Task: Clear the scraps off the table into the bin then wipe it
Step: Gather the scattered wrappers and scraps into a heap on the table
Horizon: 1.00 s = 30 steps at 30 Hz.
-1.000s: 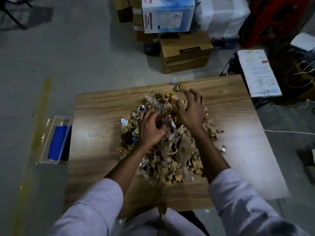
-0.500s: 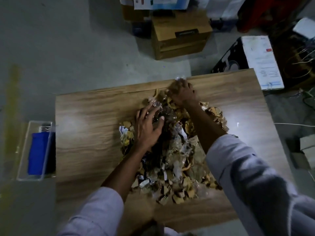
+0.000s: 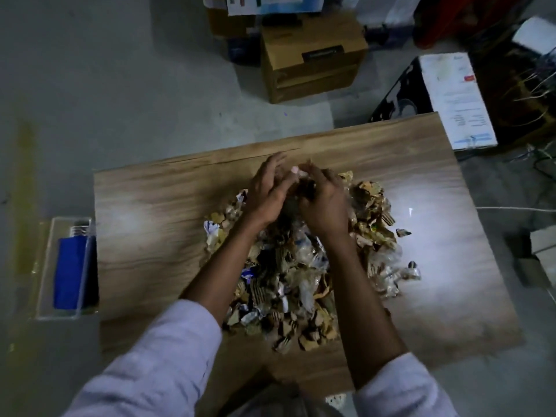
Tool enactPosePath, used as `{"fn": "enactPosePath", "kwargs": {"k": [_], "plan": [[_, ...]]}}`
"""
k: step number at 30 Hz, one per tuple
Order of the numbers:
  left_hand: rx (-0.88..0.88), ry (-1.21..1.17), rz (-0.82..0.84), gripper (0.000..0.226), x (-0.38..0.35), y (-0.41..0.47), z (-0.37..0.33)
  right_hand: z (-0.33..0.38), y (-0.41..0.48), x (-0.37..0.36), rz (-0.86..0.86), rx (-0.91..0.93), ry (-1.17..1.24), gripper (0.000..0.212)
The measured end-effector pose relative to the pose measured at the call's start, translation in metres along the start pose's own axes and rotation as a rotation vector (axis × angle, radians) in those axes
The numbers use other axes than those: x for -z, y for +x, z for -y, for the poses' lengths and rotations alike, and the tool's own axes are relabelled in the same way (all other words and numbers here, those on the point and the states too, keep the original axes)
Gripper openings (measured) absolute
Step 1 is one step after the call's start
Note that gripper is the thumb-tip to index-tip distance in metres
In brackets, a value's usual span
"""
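On the wood-grain table, about the middle, sits the heap of scraps: torn cardboard, paper bits and crinkly clear wrap, far as anyone can tell in this dim light. Both forearms lie across it and hide a good strip of it. At its far end the left hand and right hand are cupped against each other, fingers curled round a dark clump of scraps. The fingertips are smeared, so the exact grip is hard to read. The heap runs long from the person's edge toward the far edge, with loose bits spilled off to the right. Down on the floor, hard against the table's left edge, stands a clear bin with a blue thing inside, can't tell what. Beyond the table there's a cardboard box, plus a white-labelled box partly behind the far right corner.
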<state>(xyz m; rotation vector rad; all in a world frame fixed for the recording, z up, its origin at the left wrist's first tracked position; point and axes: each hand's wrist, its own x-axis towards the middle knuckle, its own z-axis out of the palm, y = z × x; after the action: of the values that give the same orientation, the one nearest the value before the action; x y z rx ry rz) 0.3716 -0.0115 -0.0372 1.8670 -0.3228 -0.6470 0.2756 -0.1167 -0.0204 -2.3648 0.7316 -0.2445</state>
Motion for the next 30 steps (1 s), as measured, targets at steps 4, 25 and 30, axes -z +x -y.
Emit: {"fn": "enactPosePath", "kwargs": {"k": [4,25,30], "plan": [[0.081,0.157,0.074,0.046,-0.015,-0.034,0.008,-0.018,-0.036,-0.015,0.042,-0.115,-0.112,0.057],[-0.309,0.306,-0.43,0.028,-0.097,-0.255,-0.019,-0.141,-0.189,0.112,-0.141,-0.005,0.148,0.046],[0.624,0.301,-0.7,0.061,-0.121,-0.293,0.016,-0.224,-0.207,0.142,-0.038,-0.378,0.18,0.05]]}}
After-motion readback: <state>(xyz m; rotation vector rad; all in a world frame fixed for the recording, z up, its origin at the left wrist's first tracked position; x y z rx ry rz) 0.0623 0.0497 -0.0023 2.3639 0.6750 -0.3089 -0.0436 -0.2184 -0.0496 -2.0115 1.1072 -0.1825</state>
